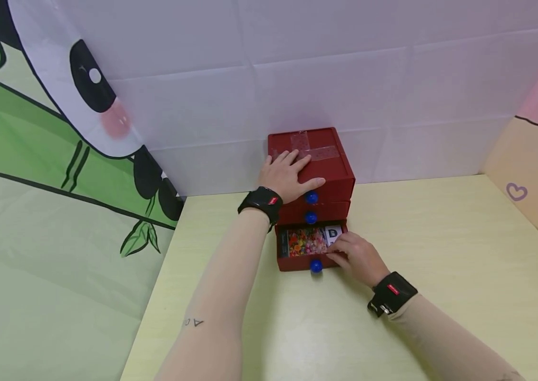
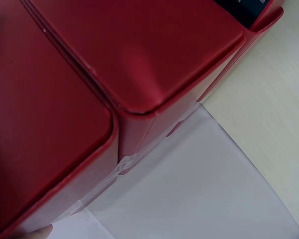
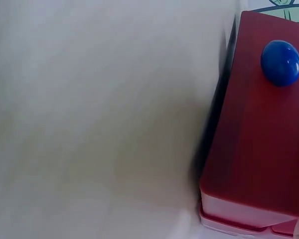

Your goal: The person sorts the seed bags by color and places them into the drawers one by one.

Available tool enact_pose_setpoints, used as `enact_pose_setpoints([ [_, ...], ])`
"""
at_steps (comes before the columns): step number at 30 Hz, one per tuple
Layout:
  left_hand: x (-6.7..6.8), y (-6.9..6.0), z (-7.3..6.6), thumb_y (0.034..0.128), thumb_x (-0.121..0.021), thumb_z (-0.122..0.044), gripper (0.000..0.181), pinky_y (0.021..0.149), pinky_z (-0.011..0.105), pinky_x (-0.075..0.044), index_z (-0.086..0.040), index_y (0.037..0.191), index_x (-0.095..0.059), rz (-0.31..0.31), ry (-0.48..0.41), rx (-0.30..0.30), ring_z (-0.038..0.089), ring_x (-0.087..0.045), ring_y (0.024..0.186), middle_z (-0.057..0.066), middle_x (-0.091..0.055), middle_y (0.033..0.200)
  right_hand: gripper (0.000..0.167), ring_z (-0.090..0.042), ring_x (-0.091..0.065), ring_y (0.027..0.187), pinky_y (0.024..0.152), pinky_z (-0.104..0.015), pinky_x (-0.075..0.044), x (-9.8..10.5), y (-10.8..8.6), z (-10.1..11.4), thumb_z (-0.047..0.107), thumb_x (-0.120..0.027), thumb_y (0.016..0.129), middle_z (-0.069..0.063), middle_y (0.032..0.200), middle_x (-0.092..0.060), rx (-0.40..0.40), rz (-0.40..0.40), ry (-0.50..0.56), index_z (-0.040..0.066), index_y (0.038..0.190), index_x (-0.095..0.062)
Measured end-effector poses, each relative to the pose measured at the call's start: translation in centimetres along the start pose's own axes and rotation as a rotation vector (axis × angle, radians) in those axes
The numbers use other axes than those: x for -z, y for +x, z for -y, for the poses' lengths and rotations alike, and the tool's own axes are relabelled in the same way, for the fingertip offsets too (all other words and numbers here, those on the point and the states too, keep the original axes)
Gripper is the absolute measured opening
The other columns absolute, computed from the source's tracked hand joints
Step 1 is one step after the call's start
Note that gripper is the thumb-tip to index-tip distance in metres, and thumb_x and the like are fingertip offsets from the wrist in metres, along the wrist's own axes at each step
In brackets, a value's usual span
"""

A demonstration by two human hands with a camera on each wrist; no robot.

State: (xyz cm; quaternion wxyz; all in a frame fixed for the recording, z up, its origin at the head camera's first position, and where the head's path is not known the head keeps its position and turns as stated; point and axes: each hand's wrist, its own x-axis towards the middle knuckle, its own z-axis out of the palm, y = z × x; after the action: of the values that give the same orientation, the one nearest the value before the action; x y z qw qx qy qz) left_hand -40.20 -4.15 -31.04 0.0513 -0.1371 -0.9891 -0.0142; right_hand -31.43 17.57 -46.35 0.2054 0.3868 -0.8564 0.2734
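Note:
A red chest of drawers [image 1: 314, 182] with blue knobs stands against the back cloth, clear tape across its top. My left hand [image 1: 285, 177] rests on that top with its fingers spread, the thumb reaching over the front edge. The bottom drawer [image 1: 295, 263] is pulled out. Inside lie a colourful flower picture [image 1: 307, 242], a white card [image 1: 333, 233] with a black mark and a dark strip at the left. My right hand [image 1: 359, 258] grips the drawer at its front right corner, curled fingers over the rim. Its fingertips barely show in the right wrist view.
The chest stands on a pale wooden table [image 1: 440, 254]. Behind it hangs a printed cloth [image 1: 326, 84], close to the chest's back. A blue knob [image 3: 281, 63] sticks out of the drawer front. The two upper drawers are closed.

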Motion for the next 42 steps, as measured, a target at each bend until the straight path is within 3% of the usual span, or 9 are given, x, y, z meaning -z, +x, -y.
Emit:
enact_pose_setpoints([
  [11,-0.1,-0.1,0.2,0.083,-0.028,-0.082,0.084,0.115,0.053,-0.011,-0.033,0.152,-0.028,0.004,0.017,-0.005,0.023,-0.019,0.145,0.001,-0.025,0.158,0.015,-0.014,-0.056,0.079,0.071,-0.031,-0.054,-0.9,1.2,-0.6,0.012,-0.085,0.073,0.002,0.082,-0.064,-0.016,-0.024,-0.028,0.012,0.083,-0.074],
  [29,0.0,-0.6,0.2,0.0839,-0.028,-0.081,0.083,0.115,0.054,-0.01,-0.034,0.152,-0.028,0.002,0.006,-0.018,0.023,-0.019,0.145,0.001,-0.024,0.158,0.02,-0.021,-0.053,0.076,0.065,-0.034,-0.05,-2.4,2.5,-1.8,0.014,-0.088,0.068,-0.002,0.075,-0.06,-0.102,-0.197,-0.076,0.008,0.074,-0.071],
  [42,-0.1,-0.7,0.4,0.0832,-0.026,-0.082,0.083,0.115,0.053,-0.011,-0.035,0.152,-0.028,-0.009,0.013,-0.028,0.022,-0.019,0.145,0.0,-0.025,0.158,0.017,-0.019,-0.057,0.067,0.057,-0.033,-0.049,-2.5,3.5,-1.6,0.021,-0.084,0.075,-0.002,0.069,-0.064,-0.292,-0.106,-0.176,0.01,0.074,-0.071],
])
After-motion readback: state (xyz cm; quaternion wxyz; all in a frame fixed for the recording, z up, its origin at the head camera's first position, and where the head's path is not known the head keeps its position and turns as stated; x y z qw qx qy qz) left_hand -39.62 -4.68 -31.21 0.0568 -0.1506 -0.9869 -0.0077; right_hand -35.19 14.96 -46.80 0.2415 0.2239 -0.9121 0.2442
